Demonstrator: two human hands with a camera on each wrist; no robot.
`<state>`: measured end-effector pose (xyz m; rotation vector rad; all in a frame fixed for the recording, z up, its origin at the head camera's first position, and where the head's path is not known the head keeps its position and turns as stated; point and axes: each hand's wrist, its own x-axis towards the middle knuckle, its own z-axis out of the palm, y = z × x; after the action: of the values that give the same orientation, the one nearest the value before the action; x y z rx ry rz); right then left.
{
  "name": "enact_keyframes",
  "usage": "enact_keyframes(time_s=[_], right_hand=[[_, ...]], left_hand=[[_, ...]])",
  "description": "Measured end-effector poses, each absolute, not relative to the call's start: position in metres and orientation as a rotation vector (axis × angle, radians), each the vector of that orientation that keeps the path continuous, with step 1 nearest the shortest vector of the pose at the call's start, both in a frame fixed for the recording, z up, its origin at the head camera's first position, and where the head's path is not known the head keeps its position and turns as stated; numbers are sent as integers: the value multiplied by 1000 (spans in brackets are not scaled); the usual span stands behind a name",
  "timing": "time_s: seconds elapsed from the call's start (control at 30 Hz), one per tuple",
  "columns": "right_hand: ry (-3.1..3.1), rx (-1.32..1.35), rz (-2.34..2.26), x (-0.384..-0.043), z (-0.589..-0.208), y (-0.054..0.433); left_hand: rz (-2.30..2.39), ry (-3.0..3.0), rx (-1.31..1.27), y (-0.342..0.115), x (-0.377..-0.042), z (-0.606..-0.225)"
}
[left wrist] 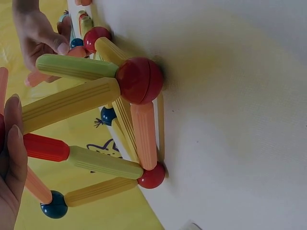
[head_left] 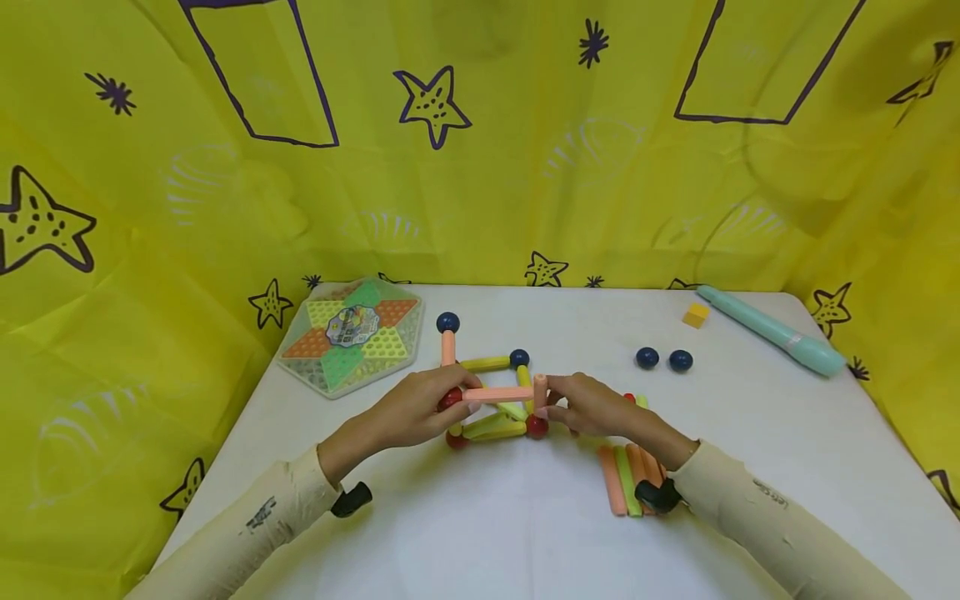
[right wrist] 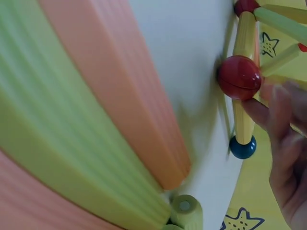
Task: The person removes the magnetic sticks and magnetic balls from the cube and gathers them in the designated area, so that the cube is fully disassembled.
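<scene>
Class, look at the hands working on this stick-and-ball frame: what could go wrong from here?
The left hand holds the frame at a raised red ball; a slip might twist or topple it.
The right hand pinches an orange stick close to the frame, so a clumsy push could break a joint.
The right arm passes over loose sticks, which it might scatter.

At the back left of my white table I've got a flat hexagonal game board w/ green, orange & yellow star points; back right, a long pale-teal tapered tube & a small orange-yellow cube nr its thin end; behind, yellow cloth w/ dark stars
</scene>
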<state>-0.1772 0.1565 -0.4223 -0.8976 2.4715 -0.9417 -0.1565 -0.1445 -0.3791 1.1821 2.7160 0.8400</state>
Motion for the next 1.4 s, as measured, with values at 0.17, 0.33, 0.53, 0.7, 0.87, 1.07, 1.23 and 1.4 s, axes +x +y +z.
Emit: enact_keyframes(time_s=[0.17,0.33,0.53,0.7,0.87,1.07,1.23,1.4], right_hand=[[2509,-815,-970,-178,-425,158],[2499,-743,-1103,-179,-422,166],[2420,-629,-1237,-176,-407,189],[2298,-627,-1359,-162,-398,221],[2234,-712,-1439,-142,-398,262],[2235,-670,-1447,-117,-404,306],[2321,-519,-1396,-97,-418,339],[2290,-379,-1317,-83,-433,361]], left_hand=[[837,2719,1182,-144,-156,-379],[841,2717,1181,-145,-157,-379],[887,2691,1167,-144,-158,-380],[938,2671,1178,-144,-159,-382],[965,2673,1171,-146,-159,-383],[981,2672,1145,-146,-157,-382],[985,2660,1142,-145,-157,-381],[984,2652,1146,-143,-157,-380]])
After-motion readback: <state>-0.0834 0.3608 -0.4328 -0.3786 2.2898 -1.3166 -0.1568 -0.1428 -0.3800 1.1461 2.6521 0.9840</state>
